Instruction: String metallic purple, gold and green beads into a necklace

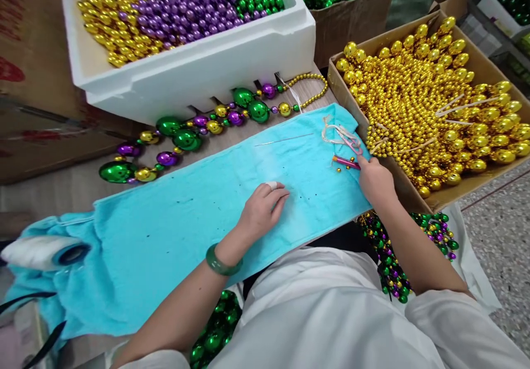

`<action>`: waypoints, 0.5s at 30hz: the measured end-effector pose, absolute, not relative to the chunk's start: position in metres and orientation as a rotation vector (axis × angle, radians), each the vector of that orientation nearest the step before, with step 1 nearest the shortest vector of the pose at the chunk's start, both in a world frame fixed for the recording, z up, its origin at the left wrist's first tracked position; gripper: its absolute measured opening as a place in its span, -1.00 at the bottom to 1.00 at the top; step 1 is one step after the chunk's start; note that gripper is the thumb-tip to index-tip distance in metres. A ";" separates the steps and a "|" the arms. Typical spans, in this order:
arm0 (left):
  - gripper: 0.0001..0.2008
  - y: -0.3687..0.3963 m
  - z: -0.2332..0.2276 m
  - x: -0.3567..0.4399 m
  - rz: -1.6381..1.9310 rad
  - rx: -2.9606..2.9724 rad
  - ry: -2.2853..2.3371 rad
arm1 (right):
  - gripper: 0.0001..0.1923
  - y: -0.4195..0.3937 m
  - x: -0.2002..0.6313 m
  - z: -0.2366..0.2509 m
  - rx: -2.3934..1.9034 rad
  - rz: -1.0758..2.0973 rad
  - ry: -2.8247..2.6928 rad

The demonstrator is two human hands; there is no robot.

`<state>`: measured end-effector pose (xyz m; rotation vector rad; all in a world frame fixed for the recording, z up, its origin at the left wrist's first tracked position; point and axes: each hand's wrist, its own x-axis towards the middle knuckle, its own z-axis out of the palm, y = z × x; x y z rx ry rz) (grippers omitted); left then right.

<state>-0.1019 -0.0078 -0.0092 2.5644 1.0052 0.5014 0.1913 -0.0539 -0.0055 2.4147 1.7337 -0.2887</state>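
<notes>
My left hand (261,212) hovers over or rests on a turquoise towel (165,242), thumb and fingers pinched together; whatever lies between them is too small to make out. A white wrap circles one finger. At the towel's right end, my right hand (377,182) is beside small pink scissors (351,142) and a dark pink tube with an orange tip (346,162). Its fingertips are partly hidden, so I cannot tell whether it grips either. A pale cord (329,133) and a few tiny gold beads (338,170) lie there too. Farther back rests a long thin needle (284,140).
A white foam box (199,68) of gold, purple and green beads stands behind a colourful bead necklace (186,138). On the right sits a cardboard box (403,181) of gold bead strands. A white thread spool (37,252) lies left. Bead strands (389,258) hang beside my lap.
</notes>
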 end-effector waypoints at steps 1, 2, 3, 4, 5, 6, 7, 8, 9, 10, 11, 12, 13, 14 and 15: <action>-0.80 -0.008 -0.010 -0.104 0.491 2.554 1.010 | -0.56 -0.052 0.192 -0.005 2.410 -0.291 1.729; -0.79 -0.008 -0.011 -0.105 0.481 2.541 1.018 | -0.60 -0.052 0.193 -0.005 2.410 -0.297 1.729; -0.79 -0.008 -0.011 -0.107 0.471 2.528 1.028 | -0.63 -0.052 0.194 -0.005 2.415 -0.303 1.729; -0.79 -0.008 -0.012 -0.109 0.465 2.517 1.035 | -0.66 -0.053 0.196 -0.005 2.426 -0.308 1.733; -0.78 -0.008 -0.013 -0.110 0.464 2.508 1.041 | -0.67 -0.054 0.198 -0.006 2.441 -0.309 1.744; -0.78 -0.008 -0.014 -0.111 0.467 2.502 1.047 | -0.69 -0.056 0.200 -0.007 2.465 -0.303 1.762; -0.78 -0.008 -0.015 -0.111 0.472 2.496 1.051 | -0.70 -0.059 0.203 -0.009 2.501 -0.292 1.786; -0.79 -0.007 -0.015 -0.112 0.477 2.491 1.053 | -0.71 -0.062 0.206 -0.010 2.550 -0.279 1.820; -0.79 -0.007 -0.016 -0.112 0.483 2.488 1.054 | -0.72 -0.065 0.209 -0.012 2.615 -0.266 1.860; -0.79 -0.007 -0.017 -0.112 0.488 2.487 1.054 | -0.74 -0.069 0.212 -0.014 2.686 -0.260 1.904; -0.79 -0.007 -0.017 -0.112 0.490 2.488 1.055 | -0.77 -0.072 0.215 -0.016 2.757 -0.271 1.949; -0.79 -0.006 -0.018 -0.112 0.490 2.490 1.054 | -0.80 -0.075 0.217 -0.017 2.824 -0.298 1.994; -0.79 -0.006 -0.018 -0.112 0.490 2.492 1.054 | -0.83 -0.079 0.220 -0.017 2.883 -0.339 2.038; -0.79 -0.006 -0.018 -0.112 0.491 2.490 1.054 | -0.85 -0.081 0.222 -0.017 2.933 -0.388 2.081; -0.78 -0.006 -0.018 -0.111 0.495 2.486 1.054 | -0.87 -0.083 0.223 -0.016 2.979 -0.443 2.124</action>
